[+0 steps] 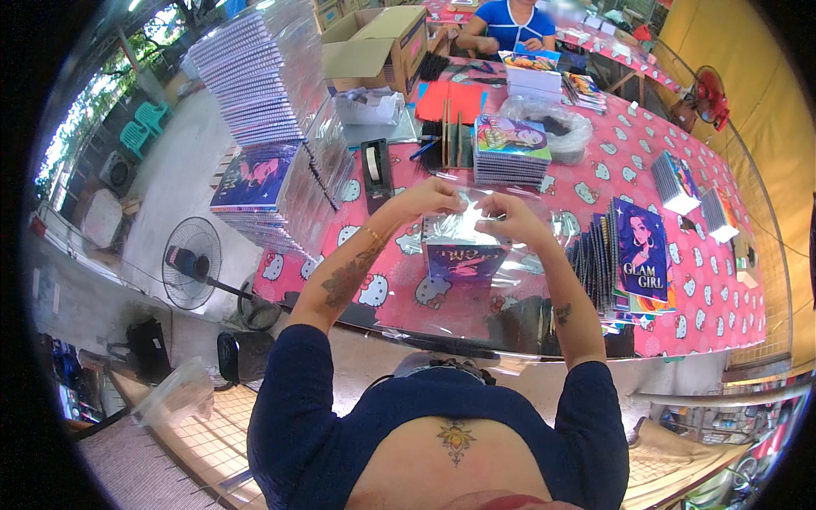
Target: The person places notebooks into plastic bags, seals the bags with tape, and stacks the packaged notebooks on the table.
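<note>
A small stack of spiral notebooks point(466, 260) with purple printed covers stands at the near edge of the table in front of me. Clear plastic wrap point(476, 197), bright with glare, lies over its far side and top. My left hand point(435, 197) pinches the plastic at the stack's far left. At the far right, my right hand point(515, 219) has its fingers bent and closed on the same plastic. The hands are a short gap apart, and glare hides part of their fingertips.
Tall piles of plastic-wrapped notebooks point(255, 93) rise at the left, beside a tape dispenser point(375, 170). Beyond my hands sit another notebook stack point(511, 153) and a plastic roll point(568, 134). Loose notebooks point(642, 251) lie right. A person point(515, 24) sits across the table; a fan point(191, 263) stands left.
</note>
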The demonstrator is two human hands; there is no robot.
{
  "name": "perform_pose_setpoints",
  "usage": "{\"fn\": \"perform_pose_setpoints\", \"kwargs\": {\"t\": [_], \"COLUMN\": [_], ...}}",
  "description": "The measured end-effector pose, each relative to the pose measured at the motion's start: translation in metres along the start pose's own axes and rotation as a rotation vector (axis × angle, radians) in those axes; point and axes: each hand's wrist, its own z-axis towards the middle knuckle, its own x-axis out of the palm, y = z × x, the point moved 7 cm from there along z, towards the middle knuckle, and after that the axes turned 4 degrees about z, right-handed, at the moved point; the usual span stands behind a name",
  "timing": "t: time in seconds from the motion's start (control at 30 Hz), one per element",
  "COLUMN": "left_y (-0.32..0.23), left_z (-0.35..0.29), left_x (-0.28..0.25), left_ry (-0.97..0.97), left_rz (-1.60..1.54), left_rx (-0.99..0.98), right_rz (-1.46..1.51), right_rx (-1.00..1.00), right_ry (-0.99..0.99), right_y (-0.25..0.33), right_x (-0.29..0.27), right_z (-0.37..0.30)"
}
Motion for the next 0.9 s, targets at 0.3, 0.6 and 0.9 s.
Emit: {"fn": "perform_pose_setpoints", "kwargs": {"t": [0.3,0.6,0.9], "left_y": [0.157,0.192,-0.024], "left_z": [-0.078,-0.085,-0.065], "left_x": [-0.152,-0.095,-0.084], "left_ry": [-1.151,-1.183,-0.641], "left_rz": [0.323,-0.746,1.029], "left_rx": [-0.322,0.041,0.051], "right_rz": [0.034,0.002,0.068], "right_rx": [-0.033,-0.012,-0.018], "right_ry": [-0.142,-0.080,-0.167], "right_y": [-0.001,-0.008,-0.008], "right_x": [0.004,0.002,0.002], "right_z": [-0.002,-0.002,-0.005]}}
